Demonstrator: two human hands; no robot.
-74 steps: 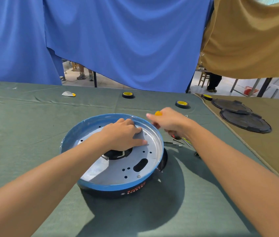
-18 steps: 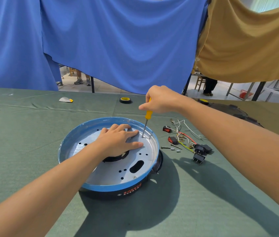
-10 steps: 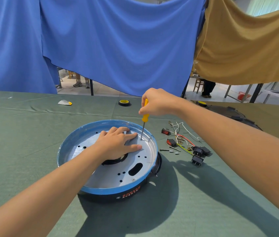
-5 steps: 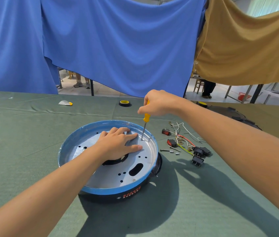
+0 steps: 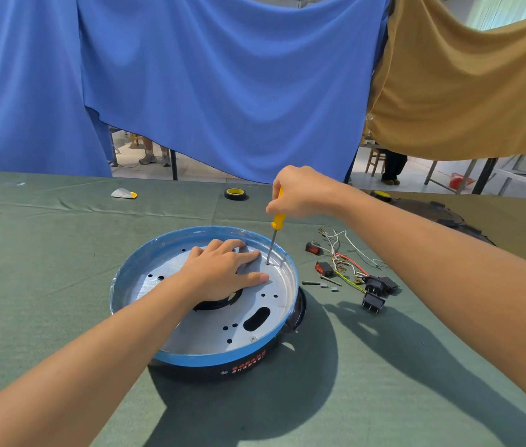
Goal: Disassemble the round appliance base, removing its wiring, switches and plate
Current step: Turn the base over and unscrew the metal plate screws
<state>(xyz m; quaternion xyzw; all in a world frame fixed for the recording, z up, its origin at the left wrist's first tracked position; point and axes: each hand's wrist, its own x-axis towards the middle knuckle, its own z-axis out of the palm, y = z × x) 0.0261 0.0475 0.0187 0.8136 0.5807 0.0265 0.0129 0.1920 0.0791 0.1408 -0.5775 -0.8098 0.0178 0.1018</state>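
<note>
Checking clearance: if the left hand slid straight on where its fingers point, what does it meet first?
Probably the screwdriver shaft, standing on the plate just beyond the left hand; then the blue rim. Depth is unclear.

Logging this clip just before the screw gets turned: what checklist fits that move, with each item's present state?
Right hand grips screwdriver handle: ok.
Screwdriver tip seated in a screw head: cannot tell; it meets the plate near the far rim.
Left hand flat on plate, steadying base: ok.
Left fingers clear of tip: ok, index finger close.
Wiring and switches out, lying on cloth right of base: ok.
Near-edge screw removed: not ok, it sits in the plate.
</note>
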